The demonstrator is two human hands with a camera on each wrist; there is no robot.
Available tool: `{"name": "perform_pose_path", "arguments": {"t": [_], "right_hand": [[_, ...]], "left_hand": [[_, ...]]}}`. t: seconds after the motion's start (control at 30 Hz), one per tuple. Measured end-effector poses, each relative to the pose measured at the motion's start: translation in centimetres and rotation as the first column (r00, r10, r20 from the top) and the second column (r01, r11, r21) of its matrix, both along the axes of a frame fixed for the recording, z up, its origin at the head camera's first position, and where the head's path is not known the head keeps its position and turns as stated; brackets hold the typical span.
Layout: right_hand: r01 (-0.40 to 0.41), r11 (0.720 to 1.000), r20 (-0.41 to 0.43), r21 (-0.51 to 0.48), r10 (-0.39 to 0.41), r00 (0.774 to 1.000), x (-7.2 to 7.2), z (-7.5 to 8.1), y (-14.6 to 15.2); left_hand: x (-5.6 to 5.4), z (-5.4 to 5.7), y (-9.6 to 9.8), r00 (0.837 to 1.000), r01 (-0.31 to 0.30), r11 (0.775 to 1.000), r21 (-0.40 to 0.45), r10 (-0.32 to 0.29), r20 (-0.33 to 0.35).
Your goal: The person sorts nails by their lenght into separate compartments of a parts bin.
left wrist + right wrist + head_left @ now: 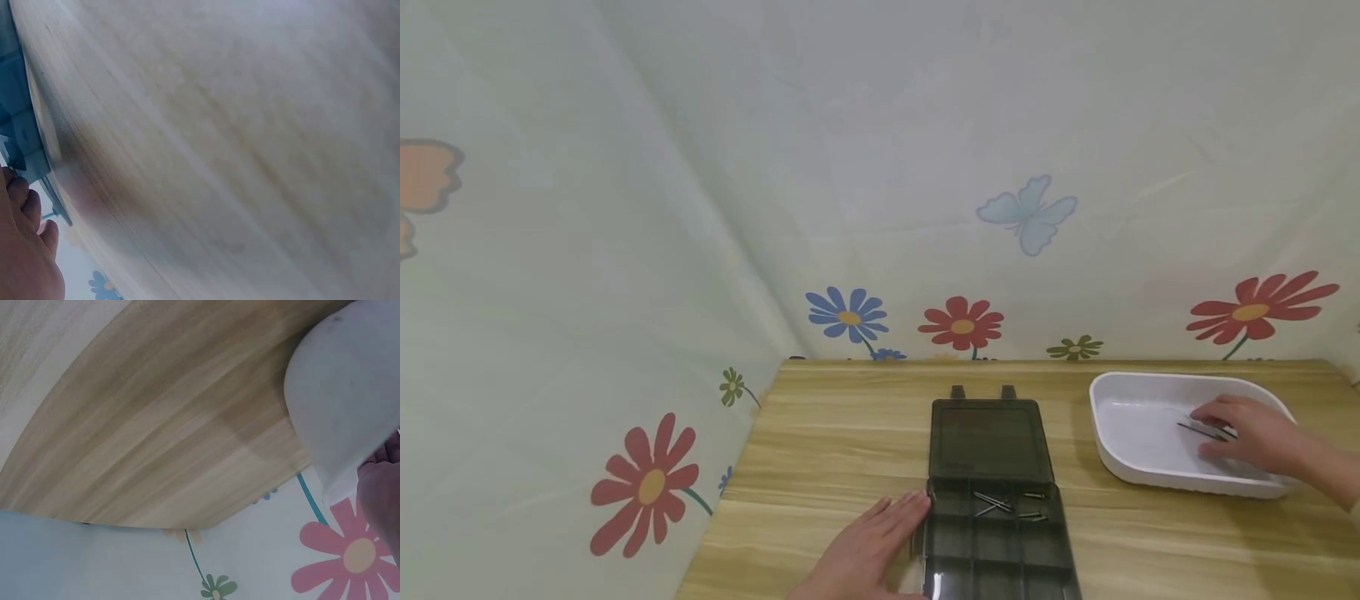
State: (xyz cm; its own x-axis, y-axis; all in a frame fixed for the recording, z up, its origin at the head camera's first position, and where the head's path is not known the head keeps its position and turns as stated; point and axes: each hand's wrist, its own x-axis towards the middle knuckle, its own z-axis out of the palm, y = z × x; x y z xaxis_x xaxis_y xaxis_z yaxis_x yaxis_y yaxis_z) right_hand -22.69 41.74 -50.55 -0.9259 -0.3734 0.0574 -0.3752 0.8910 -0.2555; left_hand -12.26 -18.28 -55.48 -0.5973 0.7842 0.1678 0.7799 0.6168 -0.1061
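A dark see-through compartment box lies on the table with its lid folded back away from me. Several screws or nails lie in its far compartments; at this size I cannot tell which. My left hand rests against the box's left side with fingers extended. In the left wrist view that hand touches the box's edge. My right hand reaches into a white tray, thumb and fingers apart around thin dark metal pins. The right wrist view shows the hand partly behind the tray's wall.
The wood-grain table ends at a pale curtain or wall covering printed with flowers and butterflies. The white tray stands to the right of the box, with a strip of table between them.
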Motion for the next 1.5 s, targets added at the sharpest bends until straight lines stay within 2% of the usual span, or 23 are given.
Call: {"name": "perform_pose_path", "arguments": {"t": [0.17,0.4,0.7,1.07,1.23,1.5], "right_hand": [[0.007,1.000,0.016,-0.015,-0.007,1.000,-0.1,-0.8,0.1],[0.024,1.000,0.009,-0.009,-0.024,1.000,-0.1,-1.8,0.3],[0.020,0.999,-0.014,-0.026,-0.020,1.000,-0.2,-2.6,0.6],[0.041,0.998,0.073,-0.037,-0.038,0.997,-0.8,-1.9,0.0],[0.024,0.999,0.060,-0.033,-0.022,0.998,-1.0,-1.9,0.0],[-0.015,1.000,0.102,0.006,0.014,0.995,-1.3,-1.6,-0.7]], "left_hand": [[-0.1,-0.1,0.0,1.000,0.000,1.000,0.008,0.000,0.031],[0.0,0.1,0.2,1.000,0.007,1.000,-0.013,-0.007,0.000],[0.1,0.1,0.1,1.000,-0.001,1.000,-0.023,0.001,0.006],[0.0,0.5,0.1,1.000,-0.002,1.000,0.011,0.001,0.024],[0.0,0.5,0.0,1.000,-0.002,1.000,0.007,0.002,0.028],[0.2,0.7,0.0,0.997,-0.011,0.999,0.034,0.008,0.082]]}}
